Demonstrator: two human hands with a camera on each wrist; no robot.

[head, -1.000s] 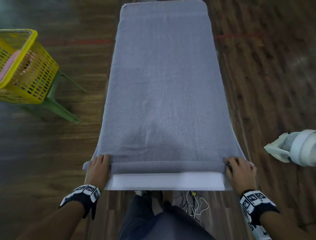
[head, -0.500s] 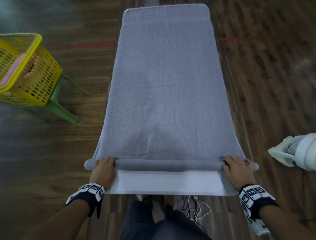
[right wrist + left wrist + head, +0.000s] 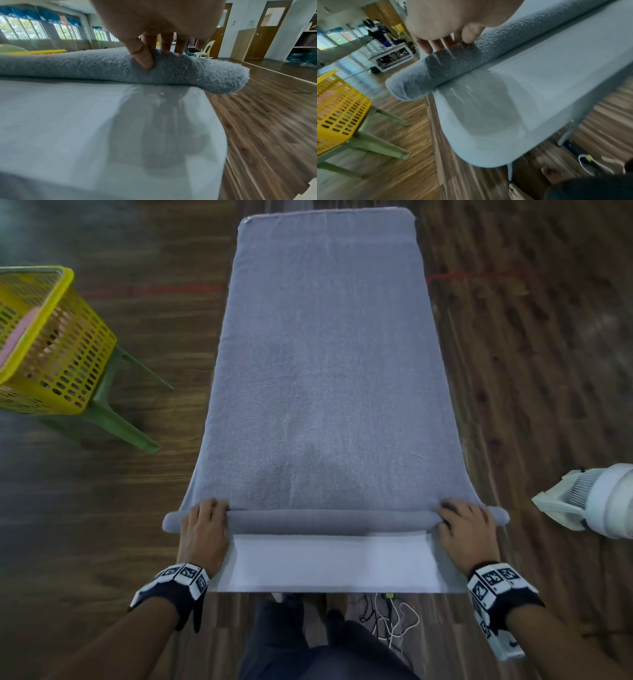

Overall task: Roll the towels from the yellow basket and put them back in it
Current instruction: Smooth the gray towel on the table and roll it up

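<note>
Wood-plank floor (image 3: 534, 378) all round, with a narrow white counter (image 3: 332, 563) running away from the near edge. Far left, off the counter: yellow basket (image 3: 51, 350) perched on a green plastic stool (image 3: 113, 412), something pink showing inside it, likely another towel, though too blurred to say rolled or not. Laid lengthwise over nearly the whole counter: a grey towel (image 3: 325, 364), flat and smooth up to the far edge, spilling slightly past both long edges. Near the near edge, a thin roll (image 3: 329, 520) of that same towel, only a few turns thick, stretching across the full width and overhanging each side. At the left end of the roll, left hand (image 3: 203, 530), palm down, fingers curled over the top of the roll and thumb tucked against its near side, gripping it rather than lying flat. Between the hands, a bare strip of counter just behind the roll, uncovered where the towel has been taken up. At the right end, right hand (image 3: 467, 534) in the same pose, fingers hooked over the roll and thumb dug into the pile, plain in the right wrist view. Far right, off the counter, a white fan (image 3: 596, 501). Judged from all this: rolling barely begun, most of the towel's length still to take up, then the carry over to the basket on the left not yet started.
</note>
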